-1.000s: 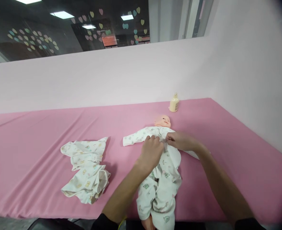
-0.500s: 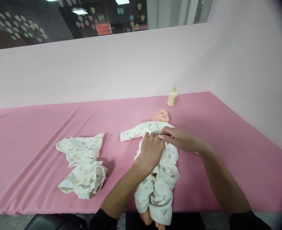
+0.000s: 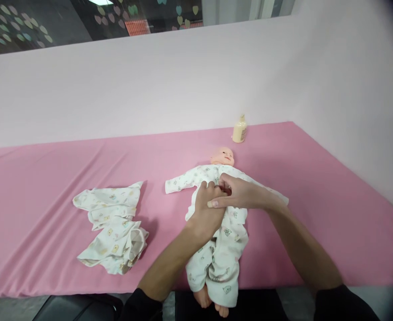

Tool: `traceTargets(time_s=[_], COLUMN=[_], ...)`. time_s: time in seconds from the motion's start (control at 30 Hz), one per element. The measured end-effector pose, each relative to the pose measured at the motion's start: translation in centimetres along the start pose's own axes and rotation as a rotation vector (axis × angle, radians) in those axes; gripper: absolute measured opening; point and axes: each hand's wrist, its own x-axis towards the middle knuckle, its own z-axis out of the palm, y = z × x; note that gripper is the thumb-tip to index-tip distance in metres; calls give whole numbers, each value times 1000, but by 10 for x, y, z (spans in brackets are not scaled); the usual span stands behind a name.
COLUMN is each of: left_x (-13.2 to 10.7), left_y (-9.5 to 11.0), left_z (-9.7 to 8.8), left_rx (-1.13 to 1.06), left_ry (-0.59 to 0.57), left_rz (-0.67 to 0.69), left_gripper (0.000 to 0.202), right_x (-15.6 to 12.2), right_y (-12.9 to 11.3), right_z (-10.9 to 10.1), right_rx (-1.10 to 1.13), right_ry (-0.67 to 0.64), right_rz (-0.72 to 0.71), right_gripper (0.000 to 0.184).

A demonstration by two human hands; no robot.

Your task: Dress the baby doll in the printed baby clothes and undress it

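Observation:
A baby doll (image 3: 222, 157) lies face up, dressed in a white printed top (image 3: 201, 175) and matching trousers (image 3: 228, 249); its bare feet hang over the table's front edge. My left hand (image 3: 210, 203) rests on the doll's belly, fingers curled in on the front of the top. Across its knuckles comes my right hand (image 3: 238, 192), thumb reaching over the left hand and forefinger bent in a pinch at the top's front. The cloth between the fingertips is mostly hidden.
Crumpled white printed baby clothes (image 3: 116, 227) lie left of the doll on the pink-covered table (image 3: 46, 191). A cream pump bottle (image 3: 239, 130) stands near the back wall (image 3: 133, 89). A black chair (image 3: 79, 307) is below the front edge.
My right hand has shifted slightly left and lower, its thumb now across my left hand. The doll's sleeve on the right has come into view. The camera view has tilted a little down.

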Motion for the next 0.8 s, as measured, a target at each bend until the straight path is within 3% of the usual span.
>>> traceTargets(time_s=[0.33, 0.6, 0.8], left_x=[-5, -5, -4], left_y=[-1, -4, -5], left_z=[-5, -2, 0], left_rx=[25, -13, -5], left_ry=[-33, 15, 45], left_rz=[37, 68, 71], left_gripper=[23, 36, 33], right_x=[0, 2, 2], right_y=[5, 10, 9], right_z=[-7, -9, -11], right_rx=[161, 232, 240], right_ry=[-116, -127, -128], right_rz=[11, -3, -11], right_gripper=[54, 46, 49])
